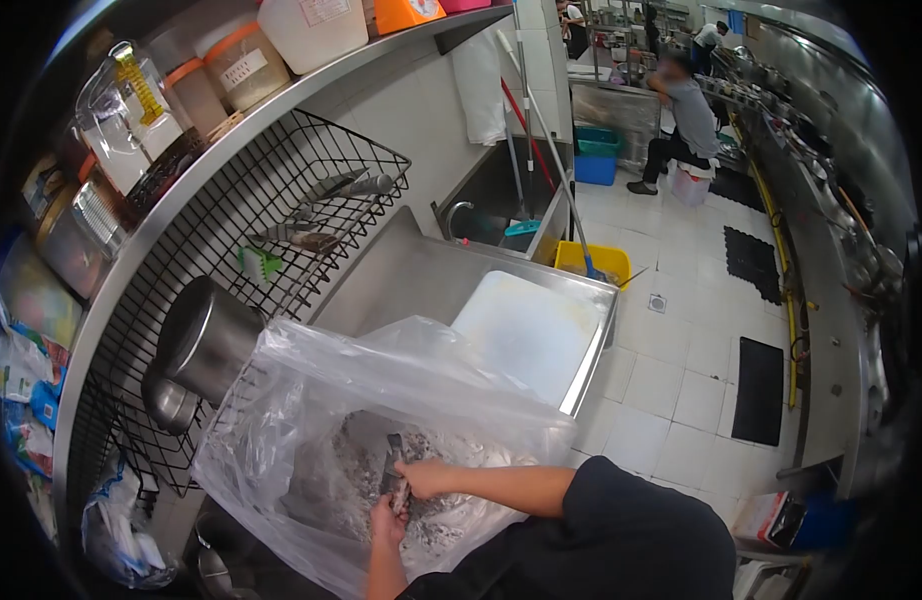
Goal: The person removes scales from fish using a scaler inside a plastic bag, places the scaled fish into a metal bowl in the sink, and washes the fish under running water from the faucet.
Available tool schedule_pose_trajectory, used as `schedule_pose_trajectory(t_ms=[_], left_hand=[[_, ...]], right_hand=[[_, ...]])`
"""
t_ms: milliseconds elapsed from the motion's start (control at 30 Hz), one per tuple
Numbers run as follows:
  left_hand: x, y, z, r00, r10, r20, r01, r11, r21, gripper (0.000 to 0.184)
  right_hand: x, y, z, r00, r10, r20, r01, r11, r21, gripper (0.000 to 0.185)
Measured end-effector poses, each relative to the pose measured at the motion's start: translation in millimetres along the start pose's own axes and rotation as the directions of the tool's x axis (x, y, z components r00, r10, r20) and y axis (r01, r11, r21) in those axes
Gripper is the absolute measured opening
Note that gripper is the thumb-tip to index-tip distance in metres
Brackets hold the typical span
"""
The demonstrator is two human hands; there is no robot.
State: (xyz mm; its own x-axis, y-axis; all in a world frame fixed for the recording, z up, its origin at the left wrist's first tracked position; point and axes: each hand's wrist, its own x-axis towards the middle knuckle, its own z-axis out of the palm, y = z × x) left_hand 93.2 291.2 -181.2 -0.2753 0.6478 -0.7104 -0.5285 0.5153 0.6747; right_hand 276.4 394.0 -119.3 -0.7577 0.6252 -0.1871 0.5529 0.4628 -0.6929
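A large clear plastic bag (291,450) is spread open before me, with greyish scraps (446,500) inside it. Both of my hands are over the bag's opening. My left hand (389,520) is closed around a small pale piece, too small to name. Just above it and to the right, my right hand (426,478) is closed beside a dark, flat tool (392,455), which looks like a blade or scraper. The two hands nearly touch, and the fingers partly hide what lies between them.
A white board (526,335) lies on the steel counter (381,285). Left of the bag, a metal pot (211,340) rests by a black wire rack (311,140) holding utensils. Beyond are a sink (481,205), yellow bucket (606,262) and a seated person (693,120).
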Motion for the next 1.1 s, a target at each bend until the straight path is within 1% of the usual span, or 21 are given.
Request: schedule_pose_trajectory(t_ms=[33, 67, 100, 167, 233, 267, 333, 400, 467, 500, 533, 600, 633, 700, 767, 833, 900, 933, 967, 1033, 1100], left_hand=[[-1, -3, 3, 1.0, 0.005, 0.0, -0.005, 1.0, -0.001, 0.024], [-3, -6, 4, 0.998, 0.056, -0.009, -0.056, 0.998, -0.001, 0.023], [-6, -9, 5, 0.994, 0.108, -0.018, -0.108, 0.994, 0.001, 0.022], [-12, -9, 10, 0.99, 0.137, -0.014, -0.137, 0.99, -0.011, 0.02], [-12, -11, 7, 0.988, 0.153, 0.008, -0.153, 0.987, -0.043, 0.02], [-13, -13, 9, 0.982, 0.188, 0.0, -0.188, 0.982, -0.013, 0.018], [-5, -22, 2, 0.973, 0.225, -0.049, -0.221, 0.973, 0.065, 0.017], [1, -30, 1, 0.958, 0.281, -0.063, -0.277, 0.959, 0.066, 0.017], [-17, -19, 25, 0.944, 0.309, -0.115, -0.302, 0.95, 0.074, 0.017], [-16, -20, 27, 0.936, 0.337, -0.097, -0.333, 0.941, 0.054, 0.016], [-20, -19, 31, 0.931, 0.345, -0.12, -0.343, 0.939, 0.041, 0.017], [-27, -14, 33, 0.927, 0.35, -0.135, -0.349, 0.937, 0.033, 0.02], [-30, -17, 29, 0.93, 0.346, -0.123, -0.344, 0.938, 0.035, 0.022], [-33, -19, 32, 0.937, 0.308, -0.163, -0.311, 0.95, 0.008, 0.024], [-31, -19, 39, 0.941, 0.287, -0.179, -0.296, 0.955, -0.029, 0.027], [-35, -17, 37, 0.945, 0.301, -0.126, -0.307, 0.951, -0.031, 0.026], [-35, -16, 35, 0.943, 0.312, -0.114, -0.319, 0.947, -0.045, 0.025], [-36, -19, 34, 0.943, 0.316, -0.104, -0.322, 0.945, -0.055, 0.025], [-36, -22, 33, 0.945, 0.31, -0.108, -0.316, 0.947, -0.053, 0.025], [-37, -24, 33, 0.939, 0.322, -0.117, -0.324, 0.946, 0.005, 0.024], [-39, -25, 38, 0.931, 0.339, -0.136, -0.343, 0.939, -0.007, 0.024]], right_hand=[[8, 4, -3, 0.999, -0.014, 0.031, 0.014, 1.0, 0.009, 0.051], [16, 6, -5, 1.0, -0.006, -0.027, 0.007, 1.0, 0.013, 0.046], [14, 9, 0, 1.0, -0.009, -0.028, 0.01, 1.0, 0.015, 0.046], [0, 12, 7, 0.995, 0.021, -0.093, -0.015, 0.998, 0.065, 0.051], [-11, 12, 24, 0.996, 0.017, -0.089, -0.01, 0.997, 0.082, 0.053], [-17, 11, 33, 0.996, 0.026, -0.086, -0.018, 0.996, 0.092, 0.055], [-5, 26, 26, 0.996, -0.046, -0.074, 0.051, 0.997, 0.063, 0.057], [11, 30, 13, 0.993, -0.081, -0.082, 0.08, 0.997, -0.008, 0.056], [15, 24, 16, 0.992, 0.024, -0.121, -0.015, 0.997, 0.077, 0.054], [10, 19, 27, 0.991, 0.055, -0.124, -0.044, 0.995, 0.089, 0.052], [0, 12, 40, 0.988, 0.091, -0.125, -0.078, 0.991, 0.107, 0.05], [-13, -4, 30, 0.987, 0.136, -0.089, -0.125, 0.985, 0.121, 0.048], [-7, 2, 29, 0.989, 0.136, -0.054, -0.128, 0.983, 0.129, 0.048], [5, 18, 17, 0.997, 0.047, -0.059, -0.044, 0.998, 0.046, 0.048], [7, 21, 17, 0.994, 0.062, -0.091, -0.059, 0.998, 0.037, 0.048], [5, 13, 25, 0.99, 0.065, -0.128, -0.062, 0.998, 0.031, 0.048], [-10, -4, 41, 0.973, 0.179, -0.148, -0.173, 0.983, 0.054, 0.047], [-10, 1, 38, 0.981, 0.141, -0.13, -0.133, 0.988, 0.073, 0.047], [-6, 8, 33, 0.982, 0.144, -0.124, -0.135, 0.988, 0.076, 0.047], [8, 21, 18, 0.992, 0.059, -0.108, -0.056, 0.998, 0.032, 0.049], [10, 21, 13, 0.986, 0.079, -0.15, -0.08, 0.997, 0.002, 0.053]])
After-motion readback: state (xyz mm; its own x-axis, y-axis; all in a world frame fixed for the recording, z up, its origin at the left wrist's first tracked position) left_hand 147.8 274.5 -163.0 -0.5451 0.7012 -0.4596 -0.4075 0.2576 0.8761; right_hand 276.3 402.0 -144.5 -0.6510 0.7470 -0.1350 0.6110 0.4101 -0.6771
